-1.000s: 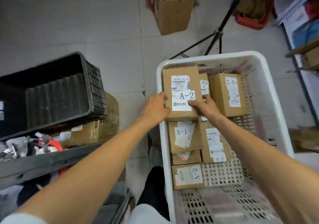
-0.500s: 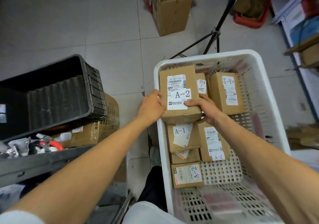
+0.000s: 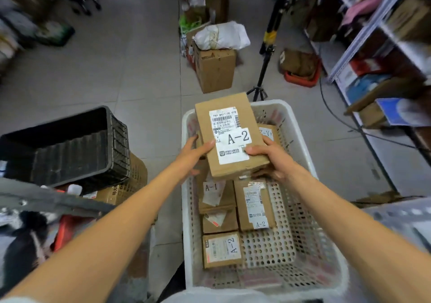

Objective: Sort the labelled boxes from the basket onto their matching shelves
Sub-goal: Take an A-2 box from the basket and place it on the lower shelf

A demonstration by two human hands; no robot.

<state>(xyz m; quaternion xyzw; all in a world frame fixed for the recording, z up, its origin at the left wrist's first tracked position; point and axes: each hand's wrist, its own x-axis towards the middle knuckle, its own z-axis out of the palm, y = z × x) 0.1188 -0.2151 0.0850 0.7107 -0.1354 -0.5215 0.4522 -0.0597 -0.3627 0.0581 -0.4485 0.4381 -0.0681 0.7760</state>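
- The A-2 box [image 3: 231,137] is held up over the far end of the basket [image 3: 186,228], clear of the pile and tilted a little.
- It's gripped on both sides. The left hand [image 3: 196,151] is on its left edge, thumb on top and fingers underneath. The right hand [image 3: 268,160] is at the near right corner, thumb pressed on the label and fingers curled under.
- Progress is judged early, since plenty is left inside:
  - an A-1 box [image 3: 214,193] along the left wall
  - a second A-2 box [image 3: 255,207] just beside it
  - a small box [image 3: 219,220] (label can't be read)
  - a third A-2 box [image 3: 221,249] nearer the near-left corner
  - one more box [image 3: 268,132] half hidden at the far end
- No shelf labels can be made out on the shelves [image 3: 384,46] at the right.
- Open floor is seen past the basket's right wall. A tripod [image 3: 263,69] is parked just beyond the far edge, and a black crate [image 3: 70,144] is close to the left wall.
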